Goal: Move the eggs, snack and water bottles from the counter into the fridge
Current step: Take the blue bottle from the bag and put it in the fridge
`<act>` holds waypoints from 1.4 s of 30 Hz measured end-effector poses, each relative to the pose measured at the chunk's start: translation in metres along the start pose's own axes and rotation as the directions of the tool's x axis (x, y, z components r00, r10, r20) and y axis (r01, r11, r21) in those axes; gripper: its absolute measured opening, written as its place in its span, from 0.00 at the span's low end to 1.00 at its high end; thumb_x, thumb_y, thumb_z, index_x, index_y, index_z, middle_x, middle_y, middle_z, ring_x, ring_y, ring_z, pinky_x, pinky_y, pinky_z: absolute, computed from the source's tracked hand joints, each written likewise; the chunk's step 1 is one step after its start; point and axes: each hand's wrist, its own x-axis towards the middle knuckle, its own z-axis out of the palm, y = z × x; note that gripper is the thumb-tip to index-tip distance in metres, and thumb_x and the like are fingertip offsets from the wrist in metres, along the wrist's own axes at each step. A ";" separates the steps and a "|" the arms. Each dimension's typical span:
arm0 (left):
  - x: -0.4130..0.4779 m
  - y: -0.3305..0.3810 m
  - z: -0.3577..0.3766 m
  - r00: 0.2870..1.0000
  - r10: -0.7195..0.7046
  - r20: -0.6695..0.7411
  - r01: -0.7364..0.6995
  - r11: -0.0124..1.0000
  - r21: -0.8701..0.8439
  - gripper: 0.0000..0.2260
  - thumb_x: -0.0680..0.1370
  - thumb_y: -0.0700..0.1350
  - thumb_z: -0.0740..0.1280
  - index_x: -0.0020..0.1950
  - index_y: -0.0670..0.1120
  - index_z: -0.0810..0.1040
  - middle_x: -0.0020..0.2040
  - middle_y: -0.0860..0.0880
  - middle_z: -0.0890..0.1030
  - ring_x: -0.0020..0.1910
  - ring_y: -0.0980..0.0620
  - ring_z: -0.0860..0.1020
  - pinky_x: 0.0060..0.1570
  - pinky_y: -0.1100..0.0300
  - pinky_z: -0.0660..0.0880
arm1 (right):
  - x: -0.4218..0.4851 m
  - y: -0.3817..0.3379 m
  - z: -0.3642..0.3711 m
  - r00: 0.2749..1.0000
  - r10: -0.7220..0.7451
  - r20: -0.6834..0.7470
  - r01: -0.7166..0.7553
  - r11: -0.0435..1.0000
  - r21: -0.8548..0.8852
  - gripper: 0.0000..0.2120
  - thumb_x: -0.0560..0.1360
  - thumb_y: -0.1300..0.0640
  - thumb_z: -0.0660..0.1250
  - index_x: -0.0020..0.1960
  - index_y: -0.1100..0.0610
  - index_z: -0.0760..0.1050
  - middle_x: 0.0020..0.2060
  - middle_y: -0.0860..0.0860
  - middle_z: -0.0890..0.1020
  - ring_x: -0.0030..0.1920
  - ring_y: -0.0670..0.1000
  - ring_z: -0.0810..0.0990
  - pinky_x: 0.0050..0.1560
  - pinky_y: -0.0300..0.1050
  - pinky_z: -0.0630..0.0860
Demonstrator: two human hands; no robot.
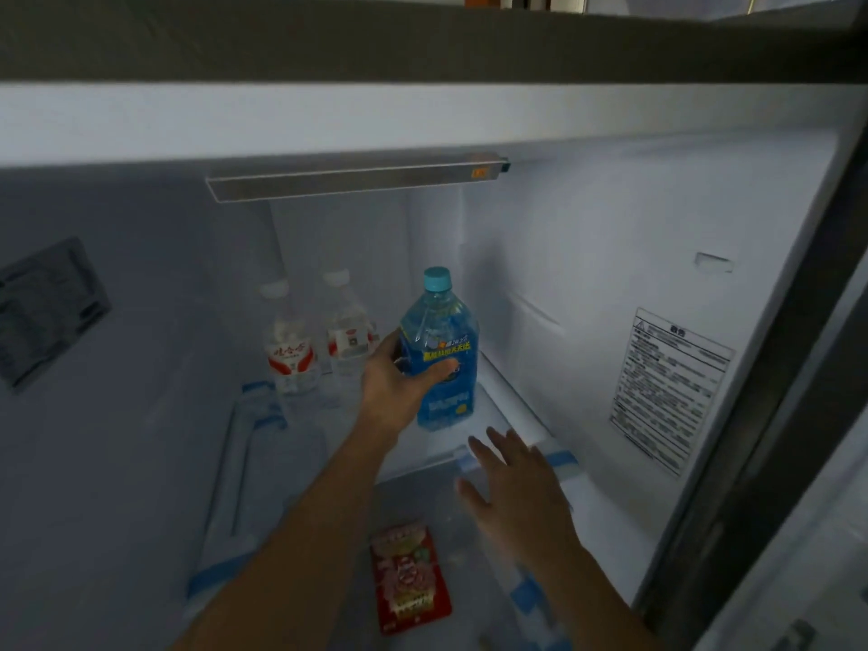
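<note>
Inside the open fridge, my left hand (399, 378) grips a blue bottle (444, 359) with a teal cap, upright on the glass upper shelf (488, 434). Two clear water bottles with red labels stand behind it to the left, one (289, 350) further left and one (347, 340) beside it. My right hand (512, 481) hovers with straight fingers over the shelf's front right edge, holding nothing. A red snack packet (408, 575) lies flat on the lower shelf beneath. No eggs are in view.
The fridge's right wall (587, 274) carries a warning label (671, 387). A light bar (357, 180) runs under the ceiling. Blue tape strips (561, 462) mark the shelf edges. The left wall has a grey panel (47, 312).
</note>
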 end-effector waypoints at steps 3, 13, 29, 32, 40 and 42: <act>0.007 -0.007 0.006 1.000 -0.027 0.000 0.027 1.000 -0.008 0.25 0.67 0.44 0.80 0.61 0.48 0.76 0.55 0.51 0.82 0.55 0.50 0.80 0.58 0.46 0.79 | 0.000 -0.001 0.007 1.000 -0.003 -0.021 0.003 1.000 -0.028 0.44 0.71 0.28 0.30 0.79 0.45 0.58 0.80 0.49 0.59 0.80 0.53 0.53 0.78 0.54 0.44; 0.025 -0.026 0.013 0.999 -0.051 0.003 0.051 0.998 0.031 0.27 0.69 0.49 0.79 0.65 0.47 0.75 0.59 0.49 0.81 0.57 0.50 0.80 0.59 0.45 0.79 | -0.002 0.002 0.019 0.996 0.047 -0.069 -0.051 0.997 -0.056 0.35 0.80 0.33 0.38 0.71 0.46 0.73 0.71 0.50 0.75 0.72 0.55 0.72 0.72 0.58 0.62; 0.018 -0.066 0.028 1.000 -0.026 -0.008 0.027 0.849 0.527 0.32 0.69 0.48 0.78 0.69 0.46 0.69 0.61 0.45 0.78 0.59 0.47 0.76 0.60 0.50 0.76 | 0.002 0.000 0.022 0.988 0.073 -0.138 -0.079 0.996 -0.042 0.34 0.81 0.35 0.39 0.65 0.47 0.79 0.65 0.50 0.81 0.66 0.56 0.79 0.66 0.59 0.70; 0.027 -0.067 0.033 0.999 -0.030 -0.011 0.031 0.842 0.538 0.31 0.70 0.46 0.77 0.70 0.44 0.69 0.62 0.44 0.77 0.60 0.46 0.76 0.58 0.55 0.74 | 0.001 0.000 0.021 0.989 0.075 -0.129 -0.080 0.996 -0.039 0.34 0.80 0.34 0.39 0.65 0.46 0.78 0.65 0.50 0.80 0.66 0.56 0.78 0.66 0.58 0.69; 0.016 -0.066 0.028 0.996 -0.078 0.038 0.043 0.825 0.564 0.37 0.76 0.49 0.73 0.78 0.41 0.57 0.72 0.41 0.69 0.72 0.41 0.68 0.67 0.52 0.69 | 0.000 0.002 0.022 0.990 0.052 -0.132 -0.054 0.999 -0.008 0.33 0.80 0.33 0.39 0.68 0.45 0.76 0.69 0.49 0.77 0.70 0.55 0.75 0.70 0.57 0.65; -0.002 -0.060 0.021 0.992 -0.100 0.074 0.039 0.814 0.580 0.41 0.77 0.51 0.71 0.80 0.42 0.50 0.78 0.42 0.60 0.77 0.44 0.61 0.72 0.53 0.61 | -0.002 0.003 0.022 0.988 0.037 -0.152 -0.039 0.999 -0.013 0.32 0.80 0.33 0.42 0.71 0.45 0.73 0.71 0.49 0.75 0.73 0.54 0.71 0.73 0.57 0.61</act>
